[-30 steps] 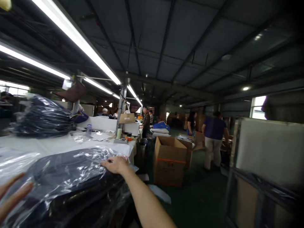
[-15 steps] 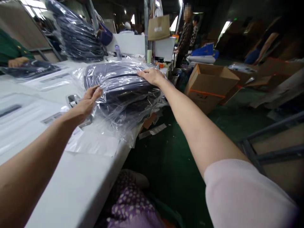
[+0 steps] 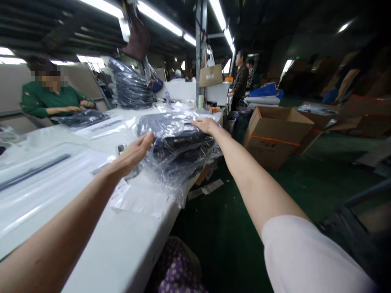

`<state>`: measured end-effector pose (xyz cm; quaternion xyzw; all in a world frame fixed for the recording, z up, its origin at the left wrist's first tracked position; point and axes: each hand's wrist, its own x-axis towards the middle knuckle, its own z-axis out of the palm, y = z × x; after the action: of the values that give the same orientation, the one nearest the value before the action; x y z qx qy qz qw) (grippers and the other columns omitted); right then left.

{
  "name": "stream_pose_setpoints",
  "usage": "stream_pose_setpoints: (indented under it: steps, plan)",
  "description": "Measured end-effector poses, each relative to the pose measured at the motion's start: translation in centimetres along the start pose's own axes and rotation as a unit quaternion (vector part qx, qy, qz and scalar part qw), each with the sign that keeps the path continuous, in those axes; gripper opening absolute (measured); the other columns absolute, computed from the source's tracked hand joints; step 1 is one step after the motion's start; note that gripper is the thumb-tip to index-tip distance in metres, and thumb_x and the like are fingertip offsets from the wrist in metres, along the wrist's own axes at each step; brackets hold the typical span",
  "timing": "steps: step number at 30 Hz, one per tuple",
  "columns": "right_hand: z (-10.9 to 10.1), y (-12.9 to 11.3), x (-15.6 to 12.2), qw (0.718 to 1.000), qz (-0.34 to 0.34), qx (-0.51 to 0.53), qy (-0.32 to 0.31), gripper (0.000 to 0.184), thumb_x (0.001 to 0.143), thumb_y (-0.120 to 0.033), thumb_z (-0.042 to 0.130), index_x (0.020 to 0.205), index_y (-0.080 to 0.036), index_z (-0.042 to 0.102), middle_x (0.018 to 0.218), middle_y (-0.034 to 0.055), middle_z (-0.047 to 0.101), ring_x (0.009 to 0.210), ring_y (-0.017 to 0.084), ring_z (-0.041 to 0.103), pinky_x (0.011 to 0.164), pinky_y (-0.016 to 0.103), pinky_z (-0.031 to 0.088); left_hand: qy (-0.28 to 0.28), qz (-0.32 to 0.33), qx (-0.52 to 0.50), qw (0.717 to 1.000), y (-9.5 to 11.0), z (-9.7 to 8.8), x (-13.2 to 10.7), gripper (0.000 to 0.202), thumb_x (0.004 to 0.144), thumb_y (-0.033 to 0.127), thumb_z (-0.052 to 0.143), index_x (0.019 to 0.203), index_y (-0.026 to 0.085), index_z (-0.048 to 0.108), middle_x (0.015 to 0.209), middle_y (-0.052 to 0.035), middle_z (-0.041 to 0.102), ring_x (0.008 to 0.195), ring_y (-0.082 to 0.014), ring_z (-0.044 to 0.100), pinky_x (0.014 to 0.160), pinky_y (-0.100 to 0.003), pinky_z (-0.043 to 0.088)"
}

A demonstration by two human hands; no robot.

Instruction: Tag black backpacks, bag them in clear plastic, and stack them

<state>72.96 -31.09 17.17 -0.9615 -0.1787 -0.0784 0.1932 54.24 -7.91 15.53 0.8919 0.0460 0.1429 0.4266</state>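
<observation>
A stack of dark folded garments in clear plastic bags (image 3: pixel 180 150) lies along the edge of the white table (image 3: pixel 122 240). My left hand (image 3: pixel 137 152) is at the stack's left side, fingers stretched out and held together, with nothing visible in them. Whether its fingertips touch the plastic I cannot tell. My right hand (image 3: pixel 206 125) rests on the top right part of the stack, fingers extended over the plastic. Beside my left wrist is a shiny metal object (image 3: pixel 132 174), partly hidden by the hand. White papers (image 3: pixel 140 199) lie in front of the stack.
Across the table, a person in green (image 3: pixel 56 99) has both hands at a dark bagged garment (image 3: pixel 85 118). A tall pile of bagged garments (image 3: pixel 131 87) stands behind. Flat clear plastic bags (image 3: pixel 58 175) cover the left. Open cardboard boxes (image 3: pixel 271 138) stand on the floor at right.
My view has tilted up and turned left, bringing the person in green into sight. My left hand has gone from pinching at the plastic to stretched fingers. My right hand stays on the stack.
</observation>
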Motion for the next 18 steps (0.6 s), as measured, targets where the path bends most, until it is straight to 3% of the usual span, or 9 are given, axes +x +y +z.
stream_pose_setpoints:
  steps: [3, 7, 10, 12, 14, 15, 18]
  plan:
    - [-0.8, -1.1, 0.0, 1.000, -0.008, -0.013, 0.006, 0.061, 0.079, -0.070, 0.036, 0.113, -0.028, 0.063, 0.123, 0.0091, 0.058, 0.114, 0.032, 0.050, 0.094, 0.049, 0.035, 0.022, 0.046, 0.011, 0.999, -1.6, -1.1, 1.2, 0.067, 0.080, 0.070, 0.036, 0.120, 0.020, 0.056, 0.122, -0.0049, 0.058, 0.113, -0.0260, 0.051, 0.099, -0.038, 0.037]
    - [-2.6, -1.3, 3.4, 0.999, -0.040, -0.026, -0.016, 0.073, 0.078, -0.076, 0.025, 0.104, -0.022, 0.069, 0.107, 0.0096, 0.067, 0.103, 0.029, 0.059, 0.087, 0.038, 0.043, 0.051, 0.074, 0.029, 0.996, -2.6, -3.0, 3.5, 0.055, 0.083, 0.064, 0.038, 0.103, 0.021, 0.066, 0.106, -0.0046, 0.065, 0.105, -0.0247, 0.056, 0.096, -0.036, 0.040]
    - [-3.0, -1.4, 6.9, 0.998, -0.041, -0.048, 0.010, 0.076, 0.081, -0.073, 0.021, 0.123, -0.020, 0.057, 0.125, 0.0108, 0.057, 0.116, 0.030, 0.051, 0.094, 0.038, 0.039, 0.146, 0.109, 0.092, 0.979, -3.1, -4.2, 5.3, 0.052, 0.085, 0.060, 0.035, 0.107, 0.024, 0.066, 0.121, -0.0075, 0.057, 0.118, -0.0288, 0.046, 0.101, -0.045, 0.035]
    - [-1.8, -1.4, 8.9, 0.997, -0.039, -0.062, 0.002, 0.075, 0.080, -0.072, 0.028, 0.134, -0.022, 0.044, 0.137, 0.0099, 0.045, 0.124, 0.030, 0.043, 0.100, 0.041, 0.033, 0.170, 0.160, 0.158, 0.959, -4.1, -4.0, 6.7, 0.049, 0.086, 0.058, 0.037, 0.124, 0.031, 0.054, 0.141, -0.0056, 0.038, 0.130, -0.0330, 0.029, 0.104, -0.055, 0.027]
    - [0.4, -1.1, 10.1, 0.995, -0.042, -0.068, -0.057, 0.076, 0.078, -0.073, 0.034, 0.136, -0.023, 0.041, 0.140, 0.0097, 0.042, 0.126, 0.030, 0.040, 0.103, 0.042, 0.030, 0.123, 0.200, 0.213, 0.949, -5.9, -2.8, 8.1, 0.048, 0.088, 0.055, 0.038, 0.133, 0.040, 0.040, 0.146, 0.0001, 0.029, 0.133, -0.0341, 0.023, 0.102, -0.062, 0.025]
    - [1.6, -0.9, 10.4, 0.993, -0.040, -0.071, -0.083, 0.077, 0.077, -0.073, 0.035, 0.136, -0.024, 0.040, 0.141, 0.0097, 0.040, 0.128, 0.030, 0.038, 0.104, 0.043, 0.028, 0.091, 0.213, 0.230, 0.945, -6.9, -2.0, 8.7, 0.046, 0.088, 0.055, 0.037, 0.133, 0.043, 0.038, 0.145, 0.0021, 0.031, 0.132, -0.0334, 0.027, 0.100, -0.062, 0.027]
    - [3.9, -0.7, 10.5, 0.992, -0.021, -0.084, -0.089, 0.078, 0.075, -0.074, 0.037, 0.136, -0.027, 0.039, 0.144, 0.0095, 0.034, 0.131, 0.030, 0.033, 0.107, 0.047, 0.024, 0.087, 0.220, 0.264, 0.935, -9.7, 0.3, 9.7, 0.048, 0.084, 0.064, 0.037, 0.128, 0.045, 0.044, 0.140, 0.0012, 0.040, 0.126, -0.0333, 0.037, 0.099, -0.062, 0.031]
